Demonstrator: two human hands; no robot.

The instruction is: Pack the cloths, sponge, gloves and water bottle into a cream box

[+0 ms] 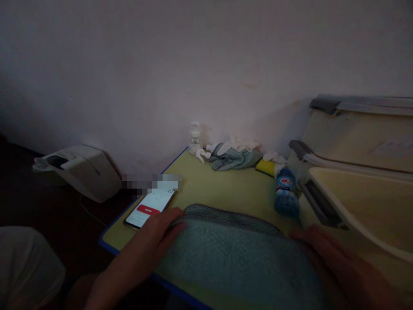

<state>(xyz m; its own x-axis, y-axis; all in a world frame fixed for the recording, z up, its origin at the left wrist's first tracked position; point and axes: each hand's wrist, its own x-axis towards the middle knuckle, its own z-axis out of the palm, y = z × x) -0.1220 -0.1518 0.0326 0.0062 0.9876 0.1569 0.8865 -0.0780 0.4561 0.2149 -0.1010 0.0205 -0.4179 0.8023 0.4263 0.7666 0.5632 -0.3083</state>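
A grey-green cloth (232, 254) spans the front of the yellow table, its dark checked far edge turned up. My left hand (161, 230) grips the cloth's left far corner, thumb and fingers closed on it. On the cloth's right edge, my right hand (335, 254) is closed around the side; it is dim and partly blurred. Just beyond my left hand lies a phone (151, 204) with a lit screen and a red button. A blue bottle (286, 193) stands past the cloth, near my right hand.
The yellow table (200, 185) has a blue rim. Along the wall are a spray bottle (195, 140), a crumpled cloth (237, 158) and a yellow sponge (266, 166). An open storage box (325, 176) borders the right side. A white bin (87, 172) is on the floor left.
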